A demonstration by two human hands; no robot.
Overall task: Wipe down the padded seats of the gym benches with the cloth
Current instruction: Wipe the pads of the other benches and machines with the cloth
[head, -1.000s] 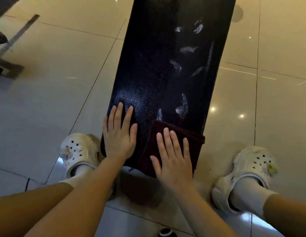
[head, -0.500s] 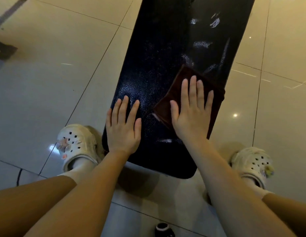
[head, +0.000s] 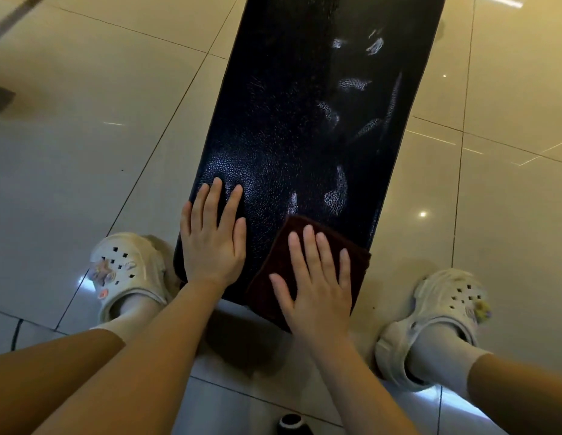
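Subject: 1 long black padded bench [head: 292, 127] with a pebbled vinyl surface, running away from the person across glossy beige floor tiles [head: 85, 120].

Placement. The dark maroon folded cloth [head: 292, 246] lies flat on the near right corner of the bench pad, its lower edge overhanging the pad's near end. The person stands astride that end, 1 white perforated clog [head: 129, 271] on each side, which places both arms square over the surface. In my judgement the left hand [head: 213, 243] is set there as a brace, steadying the body while the other hand works.

Grip. The right hand [head: 317, 284] lies palm down on the cloth, fingers straight and slightly spread, pressing it to the pad; nothing is pinched or curled round. The left hand lies likewise flat on the bare vinyl at the near left edge, fingers extended and close together, holding nothing.

Condition. Pale streaks [head: 336, 196] show on the pad beyond the cloth, towards the right side; whether moisture or glare cannot be told. I judge the far length of the pad still needs passes.
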